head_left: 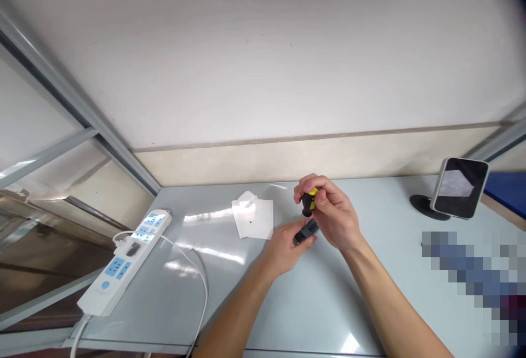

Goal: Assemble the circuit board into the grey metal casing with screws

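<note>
My left hand [285, 246] is closed around a small dark grey device with slotted vents [309, 231], holding it just above the table. Directly over the device, my right hand [337, 217] grips a stubby yellow-and-black screwdriver [309, 203] by its handle. The black end of the tool points down. Its tip does not show clearly, so I cannot tell whether it touches the device. To the left of my hands lie overlapping white paper sheets [263, 221] with a tiny dark piece [250, 221] on them.
A white power strip [117, 276] with blue sockets lies along the left edge, and a white cable [205, 287] curves over the grey table [230, 292]. At the right stands a small screen on a round black base [458, 189]. Pixelation hides the lower right.
</note>
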Demonstrator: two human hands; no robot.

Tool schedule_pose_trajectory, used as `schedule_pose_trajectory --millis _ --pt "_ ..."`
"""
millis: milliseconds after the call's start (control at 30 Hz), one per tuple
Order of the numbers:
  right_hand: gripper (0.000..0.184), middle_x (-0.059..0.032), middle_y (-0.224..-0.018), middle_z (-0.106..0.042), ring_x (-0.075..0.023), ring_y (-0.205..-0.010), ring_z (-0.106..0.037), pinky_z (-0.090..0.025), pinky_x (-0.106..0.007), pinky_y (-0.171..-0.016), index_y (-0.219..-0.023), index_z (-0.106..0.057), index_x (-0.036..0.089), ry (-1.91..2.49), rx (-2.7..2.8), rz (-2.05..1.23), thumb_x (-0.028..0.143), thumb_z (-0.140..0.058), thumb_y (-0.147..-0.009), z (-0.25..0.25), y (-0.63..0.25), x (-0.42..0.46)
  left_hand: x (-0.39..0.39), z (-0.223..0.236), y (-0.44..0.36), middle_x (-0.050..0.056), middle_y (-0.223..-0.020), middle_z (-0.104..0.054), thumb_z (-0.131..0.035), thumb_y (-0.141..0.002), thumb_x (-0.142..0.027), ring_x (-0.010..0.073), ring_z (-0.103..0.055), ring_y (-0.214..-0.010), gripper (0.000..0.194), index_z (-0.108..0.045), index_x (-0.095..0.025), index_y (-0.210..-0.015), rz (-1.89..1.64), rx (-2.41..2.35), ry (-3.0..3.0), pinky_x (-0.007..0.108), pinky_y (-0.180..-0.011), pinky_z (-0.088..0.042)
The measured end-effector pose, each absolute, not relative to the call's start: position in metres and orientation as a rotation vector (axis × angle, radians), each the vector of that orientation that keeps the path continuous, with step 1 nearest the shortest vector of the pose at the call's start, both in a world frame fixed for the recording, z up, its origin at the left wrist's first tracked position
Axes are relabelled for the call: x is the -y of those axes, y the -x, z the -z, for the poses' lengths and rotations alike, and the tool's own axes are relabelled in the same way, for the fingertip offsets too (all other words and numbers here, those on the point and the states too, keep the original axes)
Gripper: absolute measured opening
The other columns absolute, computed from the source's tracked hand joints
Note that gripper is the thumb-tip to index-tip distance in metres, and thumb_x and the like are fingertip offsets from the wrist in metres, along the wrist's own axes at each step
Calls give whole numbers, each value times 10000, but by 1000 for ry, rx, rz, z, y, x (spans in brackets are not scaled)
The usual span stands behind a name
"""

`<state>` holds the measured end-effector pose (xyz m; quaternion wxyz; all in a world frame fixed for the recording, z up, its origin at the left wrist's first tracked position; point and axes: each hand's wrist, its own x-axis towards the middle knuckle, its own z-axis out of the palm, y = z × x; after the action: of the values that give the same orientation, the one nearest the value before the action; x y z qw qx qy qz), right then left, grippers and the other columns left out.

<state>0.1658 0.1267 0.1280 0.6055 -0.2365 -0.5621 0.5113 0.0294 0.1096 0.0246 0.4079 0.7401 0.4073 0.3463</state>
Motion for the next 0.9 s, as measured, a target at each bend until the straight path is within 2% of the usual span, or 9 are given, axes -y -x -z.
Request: schedule_pose_trajectory --millis 67,100,200,300,433,533,667,767,900 --pt "344 -54 -831 -588 -211 -796 -554 -418 -364 -693 -878 -705 220 573 1347 -1242 511 -606 -1032 -131 -167 -124 -110 -24 -29 9 -853 -675 -610 -1011 -401 196 -598 -776 214 -725 -230 -1070 -878 -1023 -1858 297 -713 -456" --pt "363 -43 -772 -572 -206 -752 -535 -408 -362 -671 -858 -691 221 572 1341 -1294 519 -589 -1039 -132 -166 -123 -110 -24 -29 13 -860 -680 -614 -1008 -401 201 -605 -786 211 -723 -226 -1051 -881 -1023 -1859 302 -723 -462" --pt "324 14 -683 -511 -166 -608 -435 -355 -328 -593 -949 -647 263 564 1223 -1390 562 -562 -1043 -133 -163 -123 -110 -25 -30 19 -870 -690 -624 -999 -397 212 -617 -809 206 -723 -218 -1026 -886 -1025 -1865 315 -746 -475" --pt "319 39 -724 -496 -143 -585 -383 -329 -305 -579 -1073 -609 318 529 1192 -1350 629 -603 -1001 -129 -162 -125 -110 -27 -30 21 -875 -695 -611 -1009 -382 213 -622 -818 218 -728 -221 -1098 -890 -990 -1877 317 -764 -488" --pt "208 -2 -892 -569 -148 -691 -495 -360 -309 -614 -1030 -650 295 543 1286 -1193 480 -726 -970 -122 -169 -128 -111 -28 -30 28 -909 -710 -597 -1022 -365 219 -639 -855 230 -729 -226 -1151 -911 -949 -1894 331 -819 -504" --pt "315 -53 -876 -611 -205 -780 -557 -406 -342 -640 -1011 -696 244 610 1299 -1178 553 -635 -1005 -121 -171 -127 -111 -26 -30 31 -912 -712 -614 -1016 -351 229 -653 -885 197 -733 -218 -1101 -913 -975 -1885 349 -857 -514" --pt "350 19 -690 -535 -158 -582 -427 -348 -315 -571 -1108 -633 278 600 1202 -1290 594 -489 -1065 -120 -163 -123 -112 -25 -31 38 -971 -729 -638 -1010 -353 243 -667 -939 174 -722 -216 -1075 -902 -964 -1880 370 -901 -516" --pt "303 30 -747 -548 -146 -595 -409 -344 -299 -578 -1188 -585 325 574 1261 -1245 590 -511 -1061 -119 -158 -121 -112 -26 -31 44 -980 -737 -622 -1024 -363 248 -669 -935 185 -714 -220 -1098 -877 -961 -1894 376 -887 -520" --pt "223 -26 -949 -620 -169 -718 -533 -447 -336 -661 -1076 -649 298 581 1325 -1127 501 -687 -992 -118 -160 -123 -112 -26 -31 53 -1035 -749 -623 -1023 -356 262 -678 -982 216 -713 -225 -1170 -891 -963 -1914 398 -921 -529"
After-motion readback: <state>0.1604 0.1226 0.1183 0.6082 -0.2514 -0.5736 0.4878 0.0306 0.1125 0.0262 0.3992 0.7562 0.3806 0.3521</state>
